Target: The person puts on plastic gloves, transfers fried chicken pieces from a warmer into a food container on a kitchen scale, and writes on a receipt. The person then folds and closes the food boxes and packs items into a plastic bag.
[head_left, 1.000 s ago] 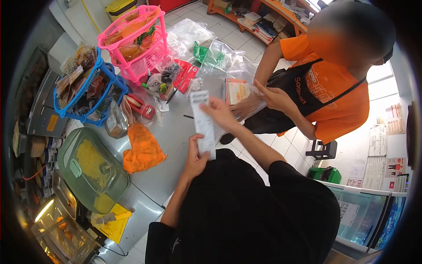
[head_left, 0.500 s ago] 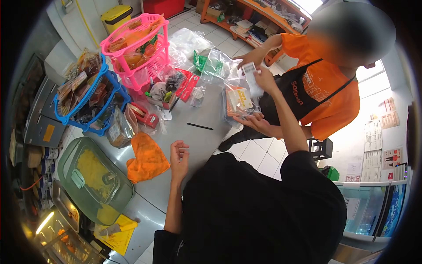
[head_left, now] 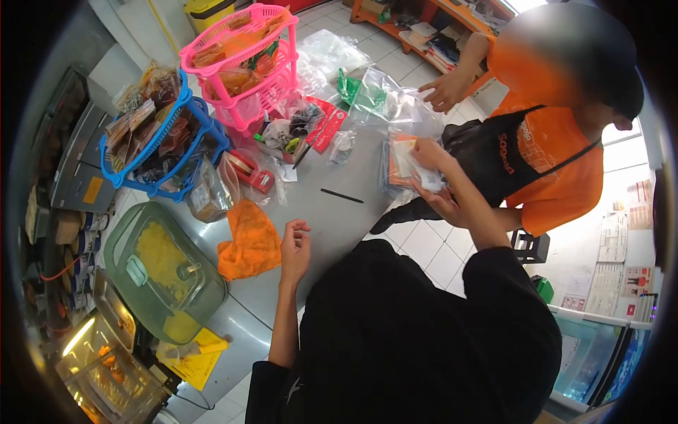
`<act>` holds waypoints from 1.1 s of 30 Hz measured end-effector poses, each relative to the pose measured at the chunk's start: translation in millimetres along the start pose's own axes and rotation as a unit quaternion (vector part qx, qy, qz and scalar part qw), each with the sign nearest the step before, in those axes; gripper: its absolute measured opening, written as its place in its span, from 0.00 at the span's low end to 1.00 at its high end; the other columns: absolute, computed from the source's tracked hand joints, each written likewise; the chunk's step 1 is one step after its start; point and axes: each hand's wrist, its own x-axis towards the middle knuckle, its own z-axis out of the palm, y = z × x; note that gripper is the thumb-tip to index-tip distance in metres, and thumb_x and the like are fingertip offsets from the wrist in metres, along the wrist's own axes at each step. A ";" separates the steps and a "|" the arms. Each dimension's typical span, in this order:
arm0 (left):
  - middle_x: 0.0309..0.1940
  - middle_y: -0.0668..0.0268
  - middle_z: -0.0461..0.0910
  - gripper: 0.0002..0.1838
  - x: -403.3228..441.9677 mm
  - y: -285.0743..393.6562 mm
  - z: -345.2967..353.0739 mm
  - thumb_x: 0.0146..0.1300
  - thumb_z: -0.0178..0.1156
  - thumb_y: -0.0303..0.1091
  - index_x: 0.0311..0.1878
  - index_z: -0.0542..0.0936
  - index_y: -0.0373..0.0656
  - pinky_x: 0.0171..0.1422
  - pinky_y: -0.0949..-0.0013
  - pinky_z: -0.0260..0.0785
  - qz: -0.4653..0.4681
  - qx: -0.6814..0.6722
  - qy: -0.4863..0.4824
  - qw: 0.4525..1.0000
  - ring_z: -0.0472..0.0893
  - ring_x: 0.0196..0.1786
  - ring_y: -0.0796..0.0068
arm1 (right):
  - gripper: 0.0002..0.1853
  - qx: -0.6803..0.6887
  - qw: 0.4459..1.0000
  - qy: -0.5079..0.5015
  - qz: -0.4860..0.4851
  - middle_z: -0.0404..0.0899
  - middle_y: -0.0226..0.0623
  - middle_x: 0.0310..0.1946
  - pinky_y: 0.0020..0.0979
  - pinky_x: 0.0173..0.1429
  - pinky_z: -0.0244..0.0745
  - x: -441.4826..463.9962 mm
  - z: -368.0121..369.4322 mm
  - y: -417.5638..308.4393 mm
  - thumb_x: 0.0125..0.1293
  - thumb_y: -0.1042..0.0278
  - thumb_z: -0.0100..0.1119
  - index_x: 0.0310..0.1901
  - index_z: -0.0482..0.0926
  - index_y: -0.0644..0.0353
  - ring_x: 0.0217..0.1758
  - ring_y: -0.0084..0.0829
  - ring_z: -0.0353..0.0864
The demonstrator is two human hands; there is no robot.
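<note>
My right hand (head_left: 432, 155) reaches across to the table's corner, its fingers closed on a white paper slip (head_left: 405, 160). The slip hangs over an orange-and-white packet (head_left: 397, 177) in clear plastic. A co-worker's hand (head_left: 439, 203) is beside that packet, and the co-worker's other hand (head_left: 446, 90) is raised above the clear bags. My left hand (head_left: 295, 249) hovers near the table edge, fingers loosely bent and nothing in them. An orange cloth (head_left: 248, 242) lies just left of it, and a black pen (head_left: 342, 196) lies further up the table.
A lidded green tub (head_left: 212, 286) with yellow contents stands at left. Blue (head_left: 145, 159) and pink baskets (head_left: 240, 113) full of packets stand behind, beside a red tape dispenser (head_left: 251, 173). The co-worker in an orange shirt (head_left: 565, 173) stands at the table's right.
The co-worker's upper hand has let go of the white slip and drawn back. My right hand has lowered the slip over the packet. The view has shifted slightly.
</note>
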 end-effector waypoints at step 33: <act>0.47 0.65 0.83 0.11 7.2 8.9 -8.6 0.74 0.54 0.28 0.56 0.78 0.40 0.48 0.71 0.71 -0.130 0.052 0.018 0.990 0.79 0.46 0.76 | 0.15 0.098 0.968 0.229 0.006 0.82 0.52 0.46 0.51 0.54 0.74 180.1 -22.3 -181.5 0.58 0.62 0.60 0.41 0.80 0.66 0.51 0.50 0.79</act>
